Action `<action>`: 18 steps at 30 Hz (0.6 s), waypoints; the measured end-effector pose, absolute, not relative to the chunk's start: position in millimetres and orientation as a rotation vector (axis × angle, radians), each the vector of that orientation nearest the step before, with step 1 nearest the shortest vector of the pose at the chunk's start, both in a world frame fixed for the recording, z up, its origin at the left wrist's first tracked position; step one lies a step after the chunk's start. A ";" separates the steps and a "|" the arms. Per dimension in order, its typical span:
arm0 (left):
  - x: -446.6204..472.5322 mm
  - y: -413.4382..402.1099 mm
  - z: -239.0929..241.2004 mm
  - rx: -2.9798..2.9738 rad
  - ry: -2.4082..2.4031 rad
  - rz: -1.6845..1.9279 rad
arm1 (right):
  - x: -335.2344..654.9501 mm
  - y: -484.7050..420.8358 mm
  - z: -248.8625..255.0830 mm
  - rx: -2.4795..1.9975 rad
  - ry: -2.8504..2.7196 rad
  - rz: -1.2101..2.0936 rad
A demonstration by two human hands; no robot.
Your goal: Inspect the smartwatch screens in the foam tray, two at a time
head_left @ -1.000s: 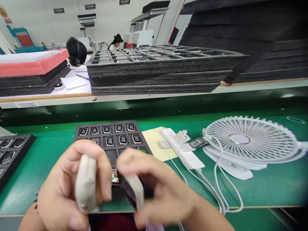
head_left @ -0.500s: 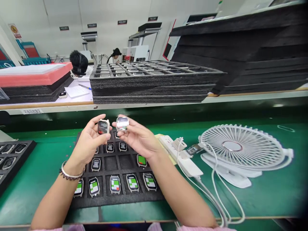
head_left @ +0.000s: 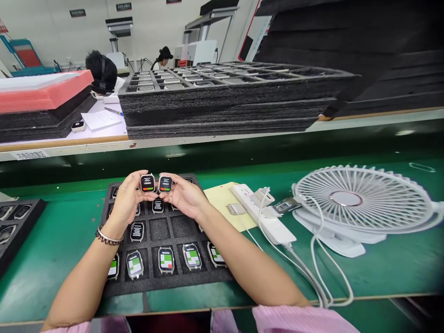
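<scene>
My left hand (head_left: 129,198) grips a smartwatch (head_left: 147,183) by its edges, its lit screen toward me with white text and a coloured bar at the bottom. Close beside it, my right hand (head_left: 187,195) holds a second smartwatch (head_left: 165,183) with a similar screen. Both are raised above a black foam tray (head_left: 159,230) divided into square pockets. Several watches lie in it: a watch with white text (head_left: 137,231) and, in the front row, watches with green and white blocks (head_left: 166,260). My forearms and hands hide parts of the tray.
To the right are a white power strip (head_left: 274,226) with cables, a yellow sheet (head_left: 218,196) and a white fan (head_left: 360,199). Another watch tray (head_left: 26,226) sits at far left. Stacked foam trays (head_left: 222,106) fill the shelf; two people are beyond.
Both watches have turned to face me and come nearly side by side, their screens now readable as lit. The right one no longer shows a bright glare. The view has shifted slightly.
</scene>
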State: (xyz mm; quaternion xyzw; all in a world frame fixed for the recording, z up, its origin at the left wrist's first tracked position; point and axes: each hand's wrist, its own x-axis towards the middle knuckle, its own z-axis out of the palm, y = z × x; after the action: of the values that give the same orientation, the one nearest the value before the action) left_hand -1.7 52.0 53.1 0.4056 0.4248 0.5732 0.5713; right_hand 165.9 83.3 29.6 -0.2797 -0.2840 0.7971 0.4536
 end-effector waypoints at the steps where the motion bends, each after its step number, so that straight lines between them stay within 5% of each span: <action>1: -1.6 51.7 53.3 0.958 0.997 1.351 | 165.7 83.0 30.3 -0.699 -0.703 1.957; 12: -0.7 51.1 57.1 0.980 1.004 1.362 | 163.5 80.0 34.3 -0.762 -0.742 1.936; 18: -7.2 13.3 106.4 1.055 0.826 1.607 | 182.8 66.2 70.6 -0.681 -0.769 1.819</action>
State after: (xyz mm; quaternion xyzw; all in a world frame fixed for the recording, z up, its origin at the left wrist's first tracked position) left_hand -7.2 13.3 106.4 0.4365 0.3418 0.6646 0.5009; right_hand 182.8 66.2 70.6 -0.2817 -0.3185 0.7529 0.5024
